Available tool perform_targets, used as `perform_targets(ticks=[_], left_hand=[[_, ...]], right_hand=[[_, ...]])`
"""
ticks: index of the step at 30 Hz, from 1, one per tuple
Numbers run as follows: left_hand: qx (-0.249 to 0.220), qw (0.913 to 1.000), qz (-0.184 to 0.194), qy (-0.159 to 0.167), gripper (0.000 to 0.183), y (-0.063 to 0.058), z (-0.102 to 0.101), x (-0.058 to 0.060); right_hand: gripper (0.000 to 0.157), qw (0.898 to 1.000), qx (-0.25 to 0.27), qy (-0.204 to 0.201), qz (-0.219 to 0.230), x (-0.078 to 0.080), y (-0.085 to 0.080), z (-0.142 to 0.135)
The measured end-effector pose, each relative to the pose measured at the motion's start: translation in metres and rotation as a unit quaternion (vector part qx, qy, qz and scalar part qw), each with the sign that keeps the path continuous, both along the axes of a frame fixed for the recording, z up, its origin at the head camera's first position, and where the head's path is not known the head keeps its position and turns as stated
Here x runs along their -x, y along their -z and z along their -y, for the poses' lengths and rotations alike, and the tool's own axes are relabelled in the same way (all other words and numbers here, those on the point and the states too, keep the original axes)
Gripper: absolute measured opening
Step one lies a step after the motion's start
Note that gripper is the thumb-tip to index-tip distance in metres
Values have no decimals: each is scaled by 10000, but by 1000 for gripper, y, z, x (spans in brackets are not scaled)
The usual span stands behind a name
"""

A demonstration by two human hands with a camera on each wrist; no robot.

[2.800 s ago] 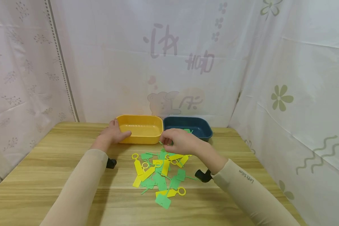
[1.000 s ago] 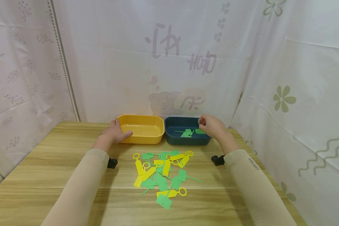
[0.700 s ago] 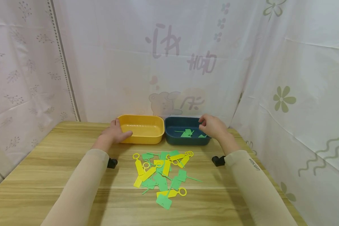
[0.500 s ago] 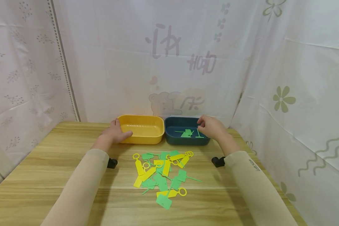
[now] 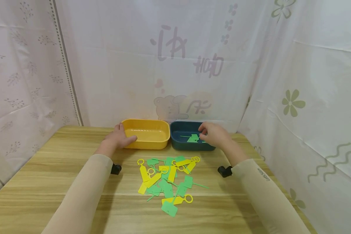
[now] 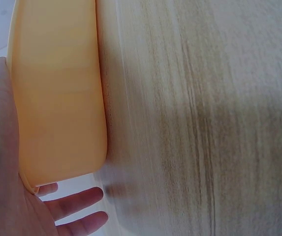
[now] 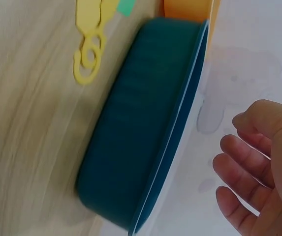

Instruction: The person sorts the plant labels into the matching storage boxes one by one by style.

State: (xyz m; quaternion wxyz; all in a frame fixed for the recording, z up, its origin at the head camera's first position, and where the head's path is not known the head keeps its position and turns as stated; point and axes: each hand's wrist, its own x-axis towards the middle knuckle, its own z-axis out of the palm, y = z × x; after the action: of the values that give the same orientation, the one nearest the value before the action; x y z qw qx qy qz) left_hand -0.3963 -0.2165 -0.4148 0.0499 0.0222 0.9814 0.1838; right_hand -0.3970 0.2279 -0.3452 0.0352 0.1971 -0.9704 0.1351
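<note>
My left hand [image 5: 117,138] rests on the left end of a yellow bin [image 5: 156,144], its thumb over the front rim. In the left wrist view the fingers [image 6: 77,202] extend past the bin's corner, straight and spread. Above the right part of a dark blue bin [image 5: 190,146] is my right hand [image 5: 214,134], fingers loosely bent and holding nothing. Several green tags [image 5: 194,138] with thin stems lie inside the blue bin, partly hidden by that hand. In front, green tags [image 5: 169,208] and yellow tags [image 5: 144,173] with ring ends lie in a loose, overlapping pile.
Both bins stand side by side near the back of a wooden table [image 5: 61,182]. A patterned white curtain [image 5: 120,65] hangs behind them and along both sides. A black wrist mount [image 5: 224,171] sits under the right forearm, and another black mount [image 5: 116,169] under the left.
My right hand carried a green tag from the pile to the blue bin and let it go there. It has since shifted slightly left over the bin. My left hand stayed on the yellow bin.
</note>
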Motion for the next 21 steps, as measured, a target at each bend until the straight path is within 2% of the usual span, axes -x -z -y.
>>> perform_targets(ticks=[9, 15, 21], left_hand=[[16, 10000, -18, 33, 120, 0, 1, 0], [-7, 10000, -18, 42, 121, 1, 1, 3], [-31, 10000, -13, -2, 121, 2, 1, 3]], right_hand=[[24, 9978, -221, -620, -36, -26, 8, 28], [22, 9905, -398, -1314, 48, -48, 19, 48], [24, 9821, -742, -1711, 272, -67, 26, 66]])
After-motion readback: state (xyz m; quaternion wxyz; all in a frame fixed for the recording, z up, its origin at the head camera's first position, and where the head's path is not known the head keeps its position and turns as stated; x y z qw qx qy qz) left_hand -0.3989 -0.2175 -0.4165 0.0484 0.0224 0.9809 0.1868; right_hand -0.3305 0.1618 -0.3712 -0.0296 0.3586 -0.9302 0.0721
